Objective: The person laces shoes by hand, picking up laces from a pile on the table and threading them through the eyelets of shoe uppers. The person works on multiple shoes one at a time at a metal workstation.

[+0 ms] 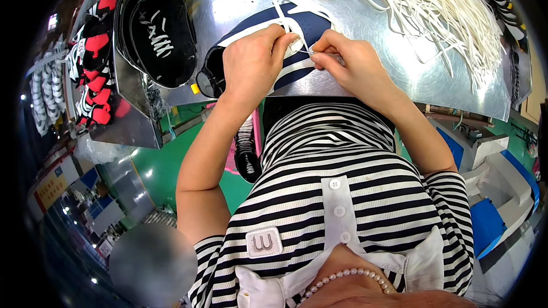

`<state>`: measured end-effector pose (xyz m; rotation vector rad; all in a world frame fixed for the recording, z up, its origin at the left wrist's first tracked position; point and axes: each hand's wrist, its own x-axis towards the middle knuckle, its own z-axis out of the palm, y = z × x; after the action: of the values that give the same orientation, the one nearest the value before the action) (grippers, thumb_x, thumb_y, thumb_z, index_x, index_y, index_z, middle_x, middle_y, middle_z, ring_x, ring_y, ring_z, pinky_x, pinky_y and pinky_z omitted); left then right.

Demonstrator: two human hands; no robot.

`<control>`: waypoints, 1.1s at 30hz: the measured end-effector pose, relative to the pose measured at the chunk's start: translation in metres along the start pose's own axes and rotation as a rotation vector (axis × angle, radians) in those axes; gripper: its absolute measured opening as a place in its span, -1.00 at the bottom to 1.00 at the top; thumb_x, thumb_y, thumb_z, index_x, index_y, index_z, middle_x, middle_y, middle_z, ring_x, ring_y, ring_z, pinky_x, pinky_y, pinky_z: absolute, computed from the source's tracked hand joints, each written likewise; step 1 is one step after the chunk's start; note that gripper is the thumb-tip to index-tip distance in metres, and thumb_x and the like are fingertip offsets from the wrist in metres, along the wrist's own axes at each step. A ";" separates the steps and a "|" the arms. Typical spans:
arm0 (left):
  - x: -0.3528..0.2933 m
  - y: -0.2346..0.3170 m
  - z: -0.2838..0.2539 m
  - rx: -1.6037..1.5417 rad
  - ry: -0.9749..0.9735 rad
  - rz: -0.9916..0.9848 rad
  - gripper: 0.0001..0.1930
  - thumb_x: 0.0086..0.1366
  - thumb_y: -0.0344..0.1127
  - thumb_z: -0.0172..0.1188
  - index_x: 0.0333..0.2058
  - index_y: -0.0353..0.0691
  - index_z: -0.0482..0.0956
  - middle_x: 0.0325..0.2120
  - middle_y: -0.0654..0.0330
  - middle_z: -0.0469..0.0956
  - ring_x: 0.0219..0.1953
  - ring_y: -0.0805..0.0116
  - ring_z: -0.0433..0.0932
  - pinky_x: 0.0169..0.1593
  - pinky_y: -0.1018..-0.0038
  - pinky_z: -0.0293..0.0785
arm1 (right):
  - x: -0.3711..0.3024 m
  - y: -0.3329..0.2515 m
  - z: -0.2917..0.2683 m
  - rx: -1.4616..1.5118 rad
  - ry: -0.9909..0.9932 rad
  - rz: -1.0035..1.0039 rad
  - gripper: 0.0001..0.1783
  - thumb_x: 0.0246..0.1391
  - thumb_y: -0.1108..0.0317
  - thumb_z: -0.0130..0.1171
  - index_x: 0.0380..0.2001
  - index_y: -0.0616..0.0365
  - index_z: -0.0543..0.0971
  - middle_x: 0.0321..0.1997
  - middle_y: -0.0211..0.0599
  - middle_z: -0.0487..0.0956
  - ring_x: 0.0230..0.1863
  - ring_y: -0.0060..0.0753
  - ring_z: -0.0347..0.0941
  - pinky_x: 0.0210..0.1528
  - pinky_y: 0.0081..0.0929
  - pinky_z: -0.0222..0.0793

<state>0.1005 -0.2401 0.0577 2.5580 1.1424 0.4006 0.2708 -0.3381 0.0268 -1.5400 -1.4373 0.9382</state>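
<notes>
A navy blue shoe upper (313, 25) with white stripes lies on the metal table in front of me, its dark heel end toward the left. My left hand (254, 57) is closed over it, thumb and forefinger pinching its white edge near the lacing area. A white shoelace (275, 3) loops above the upper and runs between my hands. With thumb and forefinger, my right hand (357, 68) pinches a thin end of that lace just right of the upper. My fingers partly hide the eyelets.
Many loose white shoelaces (422, 11) are heaped at the far right of the metal table (234, 5). Nested black shoe uppers (162, 37) stand at the left, beside red, black and white pieces (97, 82). A blue and grey machine (491, 225) stands below right.
</notes>
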 end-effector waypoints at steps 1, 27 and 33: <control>0.000 0.000 0.000 0.002 0.006 0.004 -0.74 0.26 -0.10 0.25 -0.40 -0.20 0.65 -0.63 0.11 0.55 -0.63 0.16 0.50 -0.48 0.38 0.37 | 0.001 0.001 0.001 0.006 0.001 0.005 -0.83 0.14 0.28 0.18 -0.34 0.16 0.53 -0.53 -0.22 0.61 -0.51 -0.15 0.54 -0.39 -0.29 0.40; -0.042 -0.001 -0.010 0.048 0.099 0.580 -0.74 0.03 -0.38 0.20 -0.24 -0.07 0.63 -0.53 0.31 0.41 -0.50 0.38 0.51 -0.52 0.43 0.39 | 0.006 -0.010 -0.067 0.382 0.199 0.250 -0.74 0.12 0.27 0.25 -0.15 0.08 0.52 -0.12 -0.42 0.54 -0.11 -0.51 0.48 -0.05 -0.56 0.34; -0.013 -0.022 -0.046 -0.491 -0.426 -0.043 -0.69 0.38 -0.11 0.09 -0.11 -0.18 0.64 -0.26 0.16 0.62 -0.20 0.23 0.56 -0.06 0.38 0.43 | 0.011 -0.004 -0.031 0.255 0.229 0.137 -0.48 -0.09 0.42 0.44 -0.10 0.08 0.37 -0.24 -0.32 0.61 -0.23 -0.56 0.50 -0.23 -0.58 0.43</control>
<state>0.0608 -0.2283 0.0895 2.0516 0.8174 0.0959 0.2988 -0.3288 0.0427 -1.5125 -1.0210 0.9511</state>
